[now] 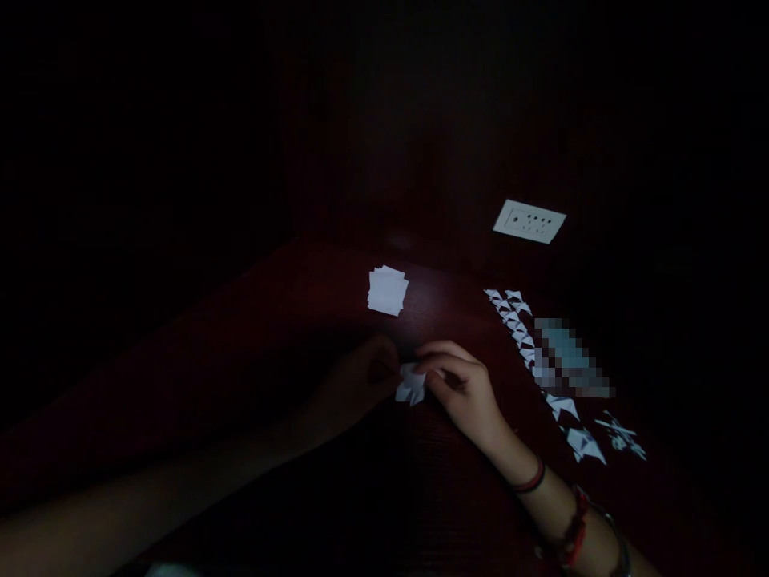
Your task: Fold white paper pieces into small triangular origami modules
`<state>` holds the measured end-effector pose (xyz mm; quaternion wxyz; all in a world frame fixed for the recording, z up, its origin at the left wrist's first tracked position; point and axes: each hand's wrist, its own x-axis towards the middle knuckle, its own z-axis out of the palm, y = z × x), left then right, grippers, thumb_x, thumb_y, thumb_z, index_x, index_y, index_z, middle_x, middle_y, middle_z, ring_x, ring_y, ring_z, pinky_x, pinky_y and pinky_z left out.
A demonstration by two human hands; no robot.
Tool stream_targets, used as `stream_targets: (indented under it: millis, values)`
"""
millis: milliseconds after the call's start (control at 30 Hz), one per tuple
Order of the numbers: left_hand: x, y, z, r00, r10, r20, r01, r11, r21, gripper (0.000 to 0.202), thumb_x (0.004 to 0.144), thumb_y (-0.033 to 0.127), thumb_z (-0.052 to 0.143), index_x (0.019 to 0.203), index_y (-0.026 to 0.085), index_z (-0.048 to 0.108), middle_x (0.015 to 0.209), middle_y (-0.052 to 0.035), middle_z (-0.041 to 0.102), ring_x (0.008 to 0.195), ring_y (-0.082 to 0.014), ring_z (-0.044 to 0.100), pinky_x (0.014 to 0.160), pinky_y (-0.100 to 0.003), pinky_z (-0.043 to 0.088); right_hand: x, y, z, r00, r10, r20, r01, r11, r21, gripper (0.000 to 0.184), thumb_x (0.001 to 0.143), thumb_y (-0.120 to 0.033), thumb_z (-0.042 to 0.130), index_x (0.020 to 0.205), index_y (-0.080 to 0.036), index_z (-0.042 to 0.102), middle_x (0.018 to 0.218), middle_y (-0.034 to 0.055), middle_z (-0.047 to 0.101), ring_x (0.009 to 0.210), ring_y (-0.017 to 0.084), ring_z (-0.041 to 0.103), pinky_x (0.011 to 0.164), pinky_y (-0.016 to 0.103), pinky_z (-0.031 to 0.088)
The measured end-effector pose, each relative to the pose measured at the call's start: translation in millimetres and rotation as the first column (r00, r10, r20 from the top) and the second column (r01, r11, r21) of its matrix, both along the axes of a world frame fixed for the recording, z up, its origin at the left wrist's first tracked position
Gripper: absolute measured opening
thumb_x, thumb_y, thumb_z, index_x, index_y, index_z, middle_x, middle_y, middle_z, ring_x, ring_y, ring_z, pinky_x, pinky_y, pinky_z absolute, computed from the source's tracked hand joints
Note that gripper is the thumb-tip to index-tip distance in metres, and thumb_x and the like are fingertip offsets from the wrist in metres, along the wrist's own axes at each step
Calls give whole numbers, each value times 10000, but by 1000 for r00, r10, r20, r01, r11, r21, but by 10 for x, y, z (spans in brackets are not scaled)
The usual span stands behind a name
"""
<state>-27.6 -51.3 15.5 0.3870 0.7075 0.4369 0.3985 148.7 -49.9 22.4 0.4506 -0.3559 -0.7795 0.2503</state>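
Note:
A small white piece of folded paper (411,385) is held between my two hands, just above or on the dark red table; I cannot tell if it touches. My left hand (376,367) lies in shadow, its thumb and finger pinched at the paper's left edge. On the right side, my right hand (460,381) has its fingers curled, with the fingertips and thumb against the paper's upper right edge. Beyond both hands rests a loose stack of white paper squares (388,291).
Rows of folded white paper pieces (515,324) run down the right side, with larger folded pieces (584,443) nearer me. Beside them lie thin paper scraps (622,435) and a blurred-out item (570,357). A white socket panel (529,222) sits at the back. Much of the scene is dark.

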Motion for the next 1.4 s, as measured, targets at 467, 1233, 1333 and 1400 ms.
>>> stream_targets:
  millis: [467, 1233, 1333, 1400]
  values:
    - [-74, 28, 51, 992, -25, -124, 61, 955, 292, 157, 826, 150, 429, 822, 199, 579, 847, 5, 575, 792, -118, 533, 732, -228, 408, 41, 4, 101, 998, 62, 26, -62, 998, -15, 145, 760, -138, 532, 811, -214, 645, 927, 36, 596, 869, 151, 555, 773, 299, 450]
    - [27, -64, 37, 986, 101, -132, -38, 908, 417, 76, 795, 164, 517, 794, 196, 586, 893, -7, 577, 833, -129, 541, 757, -242, 436, -25, -39, 51, 997, -62, 45, 65, 996, -59, 107, 776, -149, 514, 801, -195, 607, 774, 22, 596, 698, 124, 547, 617, 231, 439]
    - [26, -76, 45, 986, 92, -139, -24, 903, 429, 73, 804, 158, 509, 803, 194, 573, 875, 3, 582, 817, -116, 545, 757, -226, 431, -19, -59, 80, 990, -63, 124, 63, 998, -1, 104, 795, -178, 505, 792, -192, 608, 744, 20, 581, 682, 124, 531, 610, 232, 424]
    - [25, -83, 48, 983, 106, -151, -35, 911, 411, 52, 801, 168, 514, 807, 193, 559, 851, 9, 588, 789, -114, 553, 742, -221, 434, -14, -71, 99, 988, -45, 150, 41, 999, 30, 111, 805, -180, 491, 801, -190, 601, 742, 20, 571, 679, 122, 525, 607, 230, 421]
